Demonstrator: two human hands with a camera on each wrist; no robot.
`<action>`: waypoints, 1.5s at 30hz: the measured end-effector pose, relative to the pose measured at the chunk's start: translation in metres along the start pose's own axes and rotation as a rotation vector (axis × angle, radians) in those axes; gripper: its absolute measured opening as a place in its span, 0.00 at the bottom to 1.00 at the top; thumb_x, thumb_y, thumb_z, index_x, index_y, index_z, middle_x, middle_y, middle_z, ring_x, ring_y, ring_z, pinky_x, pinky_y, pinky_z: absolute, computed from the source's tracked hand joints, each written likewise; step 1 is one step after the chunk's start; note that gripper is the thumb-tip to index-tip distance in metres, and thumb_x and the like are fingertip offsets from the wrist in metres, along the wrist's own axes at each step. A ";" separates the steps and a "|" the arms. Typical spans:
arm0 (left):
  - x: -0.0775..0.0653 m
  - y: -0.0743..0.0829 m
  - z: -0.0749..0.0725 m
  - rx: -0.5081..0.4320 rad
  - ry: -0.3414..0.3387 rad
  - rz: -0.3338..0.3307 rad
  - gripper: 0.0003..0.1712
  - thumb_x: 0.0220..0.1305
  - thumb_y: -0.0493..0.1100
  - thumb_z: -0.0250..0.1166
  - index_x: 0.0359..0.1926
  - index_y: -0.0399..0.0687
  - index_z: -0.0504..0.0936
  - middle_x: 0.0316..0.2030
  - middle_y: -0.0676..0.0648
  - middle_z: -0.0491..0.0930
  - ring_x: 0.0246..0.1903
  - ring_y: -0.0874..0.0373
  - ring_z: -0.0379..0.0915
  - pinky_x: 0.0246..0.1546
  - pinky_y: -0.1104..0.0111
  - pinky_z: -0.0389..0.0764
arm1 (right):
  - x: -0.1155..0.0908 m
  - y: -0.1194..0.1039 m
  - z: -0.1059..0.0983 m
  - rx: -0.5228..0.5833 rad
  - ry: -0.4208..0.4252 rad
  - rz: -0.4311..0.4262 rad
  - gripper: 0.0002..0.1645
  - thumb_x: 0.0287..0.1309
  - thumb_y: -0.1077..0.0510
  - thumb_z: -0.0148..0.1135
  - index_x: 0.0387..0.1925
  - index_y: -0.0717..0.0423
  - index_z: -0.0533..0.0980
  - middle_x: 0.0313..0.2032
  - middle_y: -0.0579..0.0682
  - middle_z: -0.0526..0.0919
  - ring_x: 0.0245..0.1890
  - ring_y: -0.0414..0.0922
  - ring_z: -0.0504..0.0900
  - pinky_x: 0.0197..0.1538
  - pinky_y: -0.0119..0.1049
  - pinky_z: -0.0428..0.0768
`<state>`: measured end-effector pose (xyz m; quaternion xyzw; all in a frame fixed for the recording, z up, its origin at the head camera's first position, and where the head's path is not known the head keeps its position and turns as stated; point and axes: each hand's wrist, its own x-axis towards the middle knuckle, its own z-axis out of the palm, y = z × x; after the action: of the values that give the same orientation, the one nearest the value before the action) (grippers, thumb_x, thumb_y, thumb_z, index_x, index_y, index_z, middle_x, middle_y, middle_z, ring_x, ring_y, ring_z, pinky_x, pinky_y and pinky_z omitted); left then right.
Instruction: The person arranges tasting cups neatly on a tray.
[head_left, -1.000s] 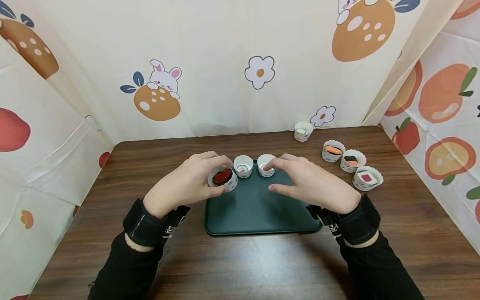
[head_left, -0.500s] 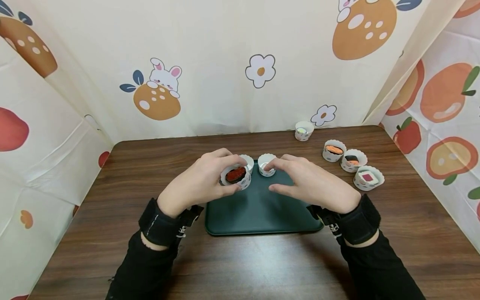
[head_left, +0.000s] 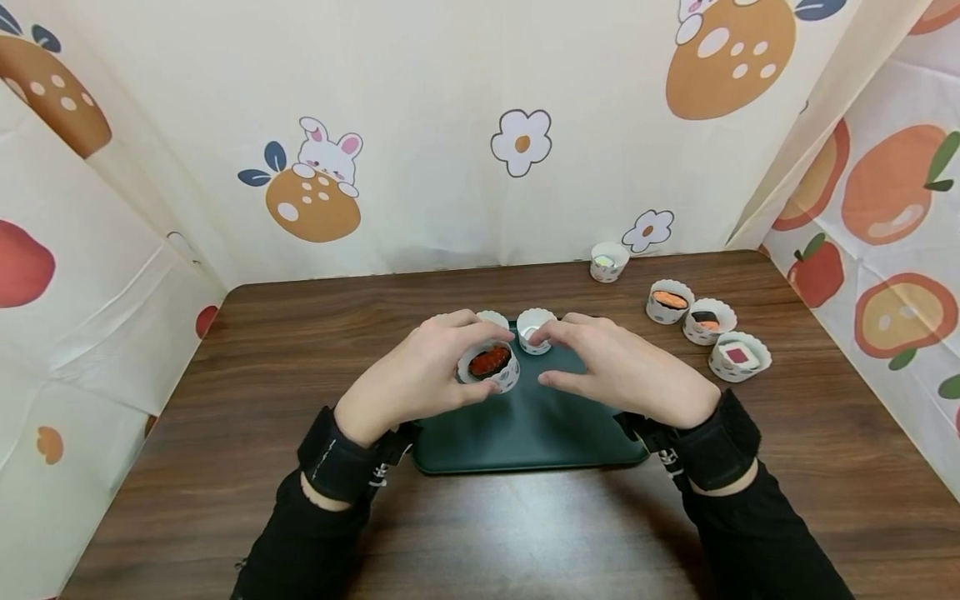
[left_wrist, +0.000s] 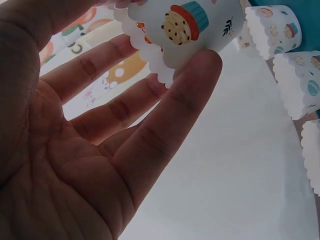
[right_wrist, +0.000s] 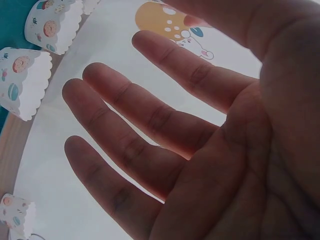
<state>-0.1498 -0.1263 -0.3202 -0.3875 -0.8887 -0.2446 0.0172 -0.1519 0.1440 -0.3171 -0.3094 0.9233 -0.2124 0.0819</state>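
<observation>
My left hand holds a white paper baking cup between thumb and fingers, over the left part of a dark green tray. Inside that cup lies a toy sushi piece with a red top and black side. In the left wrist view, the held cup shows its cupcake print and scalloped rim. My right hand hovers over the tray's right part, fingers spread and holding nothing. Its fingertips are near a paper cup at the tray's back edge. Another cup is mostly hidden behind my left hand.
On the right of the wooden table, a cup with orange-topped sushi, a cup with black and orange sushi and a cup with a white, red-centred piece stand together. A further cup stands at the back by the curtain.
My left hand has carried the held cup rightwards and slightly nearer, from the tray's left edge to over the tray. My right hand has stayed in place.
</observation>
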 end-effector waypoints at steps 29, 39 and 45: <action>0.006 0.006 0.012 -0.010 0.037 0.021 0.40 0.62 0.44 0.80 0.70 0.44 0.70 0.47 0.47 0.85 0.46 0.57 0.81 0.44 0.67 0.84 | 0.011 0.001 0.011 0.047 -0.017 -0.065 0.19 0.69 0.53 0.73 0.57 0.52 0.82 0.41 0.46 0.88 0.42 0.42 0.87 0.45 0.39 0.85; 0.008 0.007 0.016 -0.031 0.053 -0.002 0.44 0.62 0.44 0.80 0.72 0.44 0.65 0.51 0.44 0.86 0.48 0.56 0.85 0.46 0.67 0.87 | 0.011 0.001 0.010 0.054 0.031 -0.107 0.20 0.66 0.54 0.76 0.56 0.53 0.81 0.39 0.44 0.89 0.41 0.40 0.88 0.45 0.39 0.87; 0.009 0.006 0.018 -0.014 0.070 0.025 0.44 0.63 0.45 0.79 0.73 0.42 0.65 0.51 0.44 0.84 0.49 0.56 0.83 0.45 0.67 0.87 | 0.011 0.001 0.011 0.100 0.055 -0.136 0.23 0.65 0.53 0.77 0.57 0.55 0.80 0.37 0.43 0.90 0.39 0.36 0.88 0.44 0.44 0.88</action>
<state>-0.1489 -0.1090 -0.3320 -0.3897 -0.8810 -0.2640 0.0487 -0.1581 0.1342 -0.3281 -0.3608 0.8903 -0.2718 0.0575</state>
